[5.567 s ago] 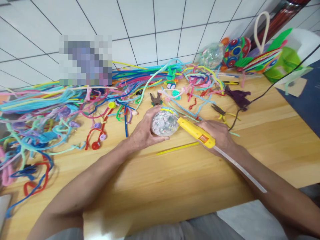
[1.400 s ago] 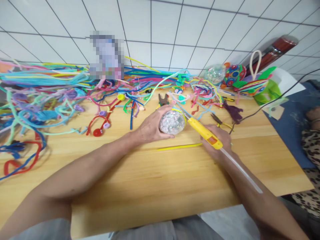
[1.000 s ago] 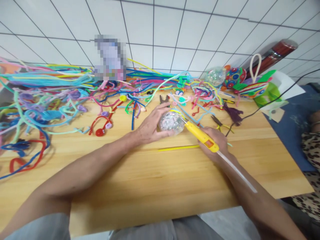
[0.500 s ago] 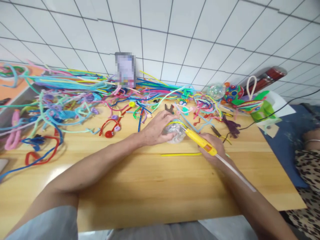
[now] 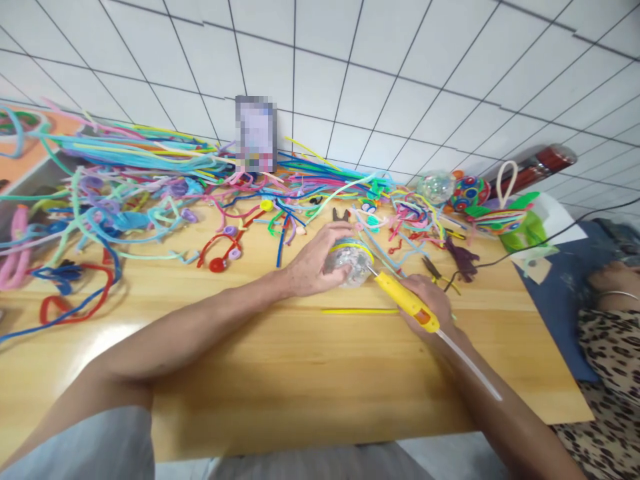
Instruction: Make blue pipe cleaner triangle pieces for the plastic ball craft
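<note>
My left hand (image 5: 320, 260) is closed around a clear ball (image 5: 356, 267) resting at the middle of the table. A yellow pipe cleaner (image 5: 361, 247) curves over the ball's upper side. My right hand (image 5: 427, 300) grips a yellow hot glue gun (image 5: 406, 297), whose metal nozzle points at the ball's right side. From the back of the glue gun a clear glue stick (image 5: 473, 367) sticks out over my right forearm. A straight yellow pipe cleaner (image 5: 359, 311) lies on the wood just below the ball.
Many coloured pipe cleaners (image 5: 135, 157) pile along the wall. A phone (image 5: 256, 137) leans there. Pliers (image 5: 341, 215) lie behind my left hand, more pliers (image 5: 434, 270) to the right. Beyond are a second clear ball (image 5: 436, 187), a decorated ball (image 5: 470, 191) and a black cord (image 5: 520, 250). A person (image 5: 613, 340) sits at right.
The glue gun's nozzle has drawn slightly down and away from the yellow pipe cleaner towards the ball's right side. My left hand still holds the ball. The view has shifted a little.
</note>
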A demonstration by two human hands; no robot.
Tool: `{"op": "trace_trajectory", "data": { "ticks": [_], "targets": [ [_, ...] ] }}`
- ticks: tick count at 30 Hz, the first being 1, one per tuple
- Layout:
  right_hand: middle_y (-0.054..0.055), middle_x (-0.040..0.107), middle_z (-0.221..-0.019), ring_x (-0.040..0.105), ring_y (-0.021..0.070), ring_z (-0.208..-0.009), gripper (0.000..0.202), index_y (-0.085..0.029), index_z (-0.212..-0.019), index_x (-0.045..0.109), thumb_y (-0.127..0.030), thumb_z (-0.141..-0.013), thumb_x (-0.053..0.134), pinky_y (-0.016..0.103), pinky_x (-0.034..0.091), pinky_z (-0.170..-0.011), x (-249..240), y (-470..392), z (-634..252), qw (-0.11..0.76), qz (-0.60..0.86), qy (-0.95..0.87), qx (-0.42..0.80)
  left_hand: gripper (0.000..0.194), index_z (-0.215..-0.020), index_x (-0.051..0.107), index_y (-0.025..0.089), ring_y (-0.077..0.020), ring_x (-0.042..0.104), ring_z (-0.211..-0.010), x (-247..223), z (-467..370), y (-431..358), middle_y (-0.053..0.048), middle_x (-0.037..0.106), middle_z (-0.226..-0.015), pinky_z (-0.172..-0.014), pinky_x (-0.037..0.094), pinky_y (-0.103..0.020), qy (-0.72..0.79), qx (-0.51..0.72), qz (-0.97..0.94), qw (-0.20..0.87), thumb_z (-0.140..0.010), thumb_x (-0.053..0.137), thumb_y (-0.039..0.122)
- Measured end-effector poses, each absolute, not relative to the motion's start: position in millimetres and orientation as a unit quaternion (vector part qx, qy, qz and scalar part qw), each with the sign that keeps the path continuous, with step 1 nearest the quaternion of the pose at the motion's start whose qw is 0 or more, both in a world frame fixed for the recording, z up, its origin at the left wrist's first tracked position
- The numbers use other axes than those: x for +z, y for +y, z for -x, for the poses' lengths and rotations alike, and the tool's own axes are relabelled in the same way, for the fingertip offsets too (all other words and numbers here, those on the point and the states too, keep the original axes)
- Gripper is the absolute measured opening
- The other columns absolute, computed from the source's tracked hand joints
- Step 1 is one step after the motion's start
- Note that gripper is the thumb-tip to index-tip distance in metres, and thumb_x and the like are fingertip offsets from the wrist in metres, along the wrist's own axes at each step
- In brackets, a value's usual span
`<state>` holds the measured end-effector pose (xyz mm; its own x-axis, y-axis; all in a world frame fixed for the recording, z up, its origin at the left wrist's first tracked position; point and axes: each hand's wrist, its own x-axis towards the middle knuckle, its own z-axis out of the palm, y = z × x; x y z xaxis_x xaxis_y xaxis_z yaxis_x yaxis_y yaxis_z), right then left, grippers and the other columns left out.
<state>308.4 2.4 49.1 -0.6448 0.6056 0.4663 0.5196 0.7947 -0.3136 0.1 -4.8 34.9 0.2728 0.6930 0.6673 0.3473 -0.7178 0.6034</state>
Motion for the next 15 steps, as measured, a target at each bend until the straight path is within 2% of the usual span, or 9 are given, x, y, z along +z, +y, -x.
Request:
{"op": "trace_trajectory", "data": {
  "ticks": [4, 10, 15],
  "targets": [
    [0.003, 0.076, -0.079, 0.071, 0.0235, -0.066, 0.017, -0.027, -0.100, 0.071, -0.026, -0.084, 0.065, 0.035, 0.057, -0.064, 55.2, -1.4, -301.0, 0.307, 0.339, -0.884, 0.098, 0.045, -0.138, 0.052, 0.025, -0.0333, 0.053, -0.144, 50.7, 2.0, -10.1, -0.018, 0.058, -0.148, -0.117, 0.045, -0.060, 0.332, 0.503, -0.785, 0.142, -0.095, 0.067, 0.035],
    [0.003, 0.078, -0.083, 0.072, 0.0234, -0.067, 0.017, -0.027, -0.098, 0.073, -0.028, -0.082, 0.067, 0.035, 0.057, -0.064, 47.0, -2.0, -306.6, 0.307, 0.366, -0.868, 0.135, 0.036, -0.136, 0.056, 0.026, -0.0315, 0.051, -0.146, 57.3, 4.8, -13.6, -0.018, 0.054, -0.152, -0.120, 0.044, -0.058, 0.304, 0.492, -0.805, 0.135, -0.101, 0.058, 0.034],
    [0.003, 0.076, -0.078, 0.068, 0.0225, -0.064, 0.015, -0.024, -0.093, 0.073, -0.030, -0.080, 0.067, 0.034, 0.055, -0.061, 52.4, -3.4, -309.5, 0.327, 0.436, -0.820, 0.174, 0.050, -0.146, 0.048, 0.022, -0.0323, 0.046, -0.150, 42.4, 3.0, -5.6, -0.020, 0.051, -0.155, -0.124, 0.040, -0.058, 0.350, 0.494, -0.782, 0.149, -0.101, 0.059, 0.039]
  ]
}}
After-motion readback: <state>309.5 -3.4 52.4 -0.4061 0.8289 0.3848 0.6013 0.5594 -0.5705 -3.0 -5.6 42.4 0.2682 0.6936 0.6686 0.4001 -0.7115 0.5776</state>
